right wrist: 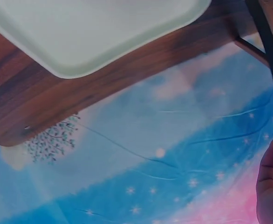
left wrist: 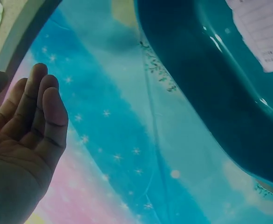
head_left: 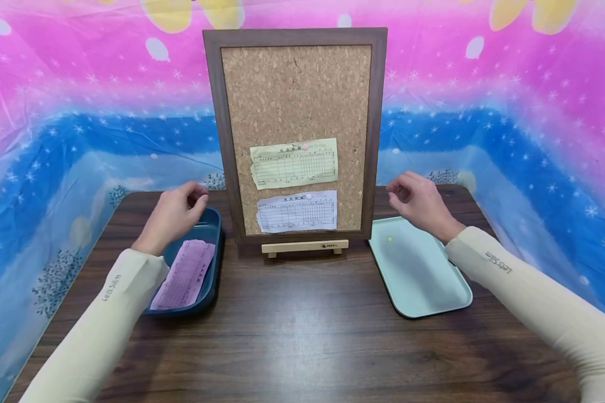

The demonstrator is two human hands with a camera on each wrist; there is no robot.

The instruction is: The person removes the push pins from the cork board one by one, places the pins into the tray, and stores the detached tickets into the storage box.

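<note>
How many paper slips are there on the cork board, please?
2: a pale yellow slip on the lower half of the cork board, and a pale lavender slip below it. More sheets might be hidden underneath.

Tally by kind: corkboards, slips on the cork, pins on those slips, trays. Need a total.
Corkboards: 1 (framed corkboard)
Slips: 2 (yellow slip, lilac slip)
Pins: 2 (pink pin, white pin)
Trays: 2 (dark blue tray, mint tray)
Total: 7
</note>
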